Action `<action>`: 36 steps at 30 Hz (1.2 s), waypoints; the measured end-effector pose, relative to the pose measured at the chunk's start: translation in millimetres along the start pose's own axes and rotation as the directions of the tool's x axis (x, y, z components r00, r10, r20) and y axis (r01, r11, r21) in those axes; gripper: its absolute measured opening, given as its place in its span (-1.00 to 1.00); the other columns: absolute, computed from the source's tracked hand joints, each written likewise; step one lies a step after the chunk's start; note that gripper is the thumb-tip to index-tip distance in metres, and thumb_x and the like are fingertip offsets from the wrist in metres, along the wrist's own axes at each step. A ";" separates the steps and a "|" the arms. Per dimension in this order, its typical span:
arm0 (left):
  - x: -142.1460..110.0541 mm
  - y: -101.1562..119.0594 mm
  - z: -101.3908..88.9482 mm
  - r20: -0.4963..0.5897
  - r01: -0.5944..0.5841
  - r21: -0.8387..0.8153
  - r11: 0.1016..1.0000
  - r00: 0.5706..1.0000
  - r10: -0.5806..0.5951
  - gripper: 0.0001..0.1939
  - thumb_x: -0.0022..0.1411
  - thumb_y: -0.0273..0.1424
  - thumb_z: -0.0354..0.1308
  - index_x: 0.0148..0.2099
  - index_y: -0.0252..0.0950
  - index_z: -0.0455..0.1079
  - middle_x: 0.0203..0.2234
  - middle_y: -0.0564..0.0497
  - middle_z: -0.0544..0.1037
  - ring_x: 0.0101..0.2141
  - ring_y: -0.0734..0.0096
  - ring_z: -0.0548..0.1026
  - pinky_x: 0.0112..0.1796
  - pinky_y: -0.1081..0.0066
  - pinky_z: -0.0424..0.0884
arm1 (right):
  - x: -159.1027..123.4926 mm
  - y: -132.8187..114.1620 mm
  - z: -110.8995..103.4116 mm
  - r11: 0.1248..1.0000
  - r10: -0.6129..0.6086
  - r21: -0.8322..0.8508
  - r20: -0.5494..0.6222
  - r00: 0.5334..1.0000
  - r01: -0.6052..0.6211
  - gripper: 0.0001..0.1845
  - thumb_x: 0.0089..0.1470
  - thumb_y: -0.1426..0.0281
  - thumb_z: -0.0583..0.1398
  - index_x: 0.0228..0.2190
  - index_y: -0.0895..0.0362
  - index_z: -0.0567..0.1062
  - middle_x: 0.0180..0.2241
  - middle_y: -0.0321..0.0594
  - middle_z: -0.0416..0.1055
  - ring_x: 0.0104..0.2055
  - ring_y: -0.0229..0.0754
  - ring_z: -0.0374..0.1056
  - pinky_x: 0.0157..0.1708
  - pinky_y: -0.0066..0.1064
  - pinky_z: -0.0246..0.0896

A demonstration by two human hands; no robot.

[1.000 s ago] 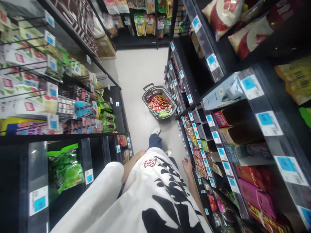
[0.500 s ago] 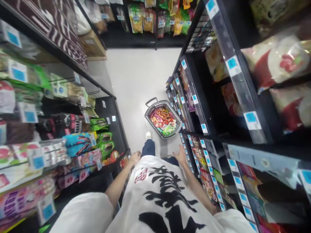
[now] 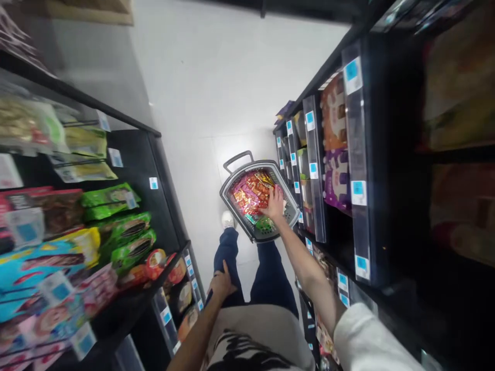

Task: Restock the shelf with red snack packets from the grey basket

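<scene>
A grey plastic shopping basket [image 3: 230,195], its handle tipped up at the far side, sits on the floor in front of my feet. Inside lies a heap of shiny red and purple snack packets [image 3: 247,193], with a green packet [image 3: 264,224] at the near end. My right hand [image 3: 274,205] reaches down into the basket, fingers and thumb apart, touching the packets; its fingertips are partly hidden among them. On my left thigh rests my left hand [image 3: 222,282], thumb stretched out, with nothing visible in it.
Shelves of green snack bags [image 3: 131,229] and blue bags [image 3: 46,268] line the left side. To the right stand dark shelves with purple packages [image 3: 336,178] and price tags [image 3: 359,192], close to the basket. Pale floor [image 3: 209,82] stretches ahead.
I have bent lower, so the basket looks nearer. My right hand has moved from beside my leg down into the basket; my left hand has come onto my thigh.
</scene>
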State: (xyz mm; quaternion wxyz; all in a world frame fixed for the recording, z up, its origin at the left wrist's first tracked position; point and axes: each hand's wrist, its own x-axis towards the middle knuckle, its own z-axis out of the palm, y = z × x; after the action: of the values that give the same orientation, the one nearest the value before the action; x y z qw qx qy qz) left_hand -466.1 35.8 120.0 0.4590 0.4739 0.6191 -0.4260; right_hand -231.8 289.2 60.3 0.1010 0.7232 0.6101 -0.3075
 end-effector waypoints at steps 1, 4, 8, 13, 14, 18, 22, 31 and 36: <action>9.2 5.2 4.7 -0.027 0.030 -0.012 0.999 0.999 -0.030 0.28 0.07 -0.02 0.36 0.57 -0.52 -0.21 0.08 -0.61 0.46 -0.04 -0.31 0.62 -0.14 0.00 0.52 | 22.4 3.4 9.9 0.999 -0.020 -0.039 0.019 1.000 0.020 0.27 -0.10 0.18 0.51 0.44 0.28 0.04 0.51 0.31 -0.18 0.56 0.32 -0.22 0.48 0.10 -0.22; 31.7 15.8 13.4 -0.116 0.096 -0.047 0.994 0.988 -0.101 0.11 0.23 -0.06 0.25 0.56 -0.54 -0.17 0.09 -0.54 0.41 -0.13 -0.15 0.65 -0.20 0.15 0.50 | 80.1 15.7 39.9 0.987 -0.076 -0.140 0.053 0.996 0.083 0.28 -0.13 0.22 0.54 0.44 0.30 0.06 0.51 0.31 -0.16 0.54 0.34 -0.19 0.49 0.08 -0.26; 43.4 21.9 15.8 -0.283 0.091 0.021 0.996 0.956 -0.082 -0.12 0.36 -0.06 0.08 0.51 -0.54 0.05 0.01 -0.44 0.42 -0.32 0.03 0.62 -0.34 0.26 0.43 | 135.7 30.6 75.4 0.971 -0.102 -0.204 0.114 0.988 0.124 0.38 -0.20 0.19 0.57 0.45 0.34 0.04 0.49 0.35 -0.13 0.53 0.38 -0.15 0.48 0.09 -0.26; 43.2 27.8 4.8 -0.284 0.120 -0.001 0.993 0.952 -0.115 -0.18 0.36 -0.06 0.07 0.48 -0.47 0.13 0.00 -0.37 0.44 -0.31 0.02 0.61 -0.36 0.27 0.40 | 166.6 31.0 111.4 0.975 -0.017 -0.216 0.131 0.991 0.045 0.42 -0.15 0.13 0.53 0.48 0.33 -0.07 0.51 0.37 -0.23 0.49 0.43 -0.08 0.43 0.15 -0.12; 43.5 29.4 1.3 -0.254 0.135 -0.018 0.991 0.958 -0.135 -0.18 0.35 -0.07 0.09 0.48 -0.46 0.12 0.02 -0.38 0.43 -0.30 0.00 0.61 -0.35 0.25 0.41 | 168.5 29.1 116.5 0.977 -0.003 -0.210 0.128 0.992 0.030 0.42 -0.13 0.13 0.53 0.48 0.31 -0.09 0.52 0.36 -0.26 0.47 0.43 -0.04 0.41 0.16 -0.06; 47.3 34.1 -11.5 -0.204 0.163 -0.041 0.986 0.964 -0.168 -0.18 0.35 -0.07 0.09 0.48 -0.44 0.11 0.05 -0.39 0.42 -0.25 -0.07 0.63 -0.30 0.18 0.45 | 176.1 28.0 122.5 0.986 -0.013 -0.166 0.102 0.995 0.030 0.26 -0.07 0.19 0.50 0.46 0.23 0.01 0.50 0.27 -0.14 0.39 0.42 0.07 0.33 0.18 0.12; 53.1 34.5 -19.3 -0.201 0.152 -0.032 0.988 0.967 -0.156 -0.20 0.36 -0.06 0.05 0.47 -0.44 0.11 0.06 -0.40 0.42 -0.26 -0.11 0.64 -0.31 0.15 0.46 | 193.4 40.1 111.2 0.997 0.029 -0.079 0.138 0.990 -0.018 0.05 -0.05 0.17 0.48 0.35 0.15 0.20 0.43 0.17 0.06 0.30 0.32 0.20 0.20 0.10 0.33; 55.2 39.6 -29.6 -0.154 0.174 -0.018 0.985 0.972 -0.175 -0.20 0.35 -0.08 0.07 0.47 -0.44 0.13 0.15 -0.48 0.38 -0.18 -0.17 0.63 -0.22 0.08 0.49 | 221.4 12.6 122.5 0.977 0.120 -0.191 0.107 0.987 -0.098 -0.19 0.13 0.43 0.26 0.37 0.20 0.22 0.37 0.38 0.14 0.17 0.35 0.36 -0.01 0.17 0.46; 60.3 40.6 -28.5 -0.139 0.183 -0.038 0.982 0.973 -0.186 -0.23 0.37 -0.06 0.05 0.45 -0.43 0.19 0.16 -0.48 0.38 -0.20 -0.18 0.63 -0.22 0.05 0.49 | 246.4 12.3 133.6 0.978 0.162 -0.160 0.164 0.973 -0.135 -0.23 0.16 0.48 0.23 0.38 0.14 0.25 0.29 0.29 0.26 0.19 0.32 0.34 0.06 0.15 0.41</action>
State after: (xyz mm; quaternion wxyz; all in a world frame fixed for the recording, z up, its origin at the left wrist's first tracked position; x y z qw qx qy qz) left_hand -438.9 82.7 63.8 0.3779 0.4378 0.6968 -0.4242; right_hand -246.8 418.8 -188.1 0.2307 0.7273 0.5640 -0.3158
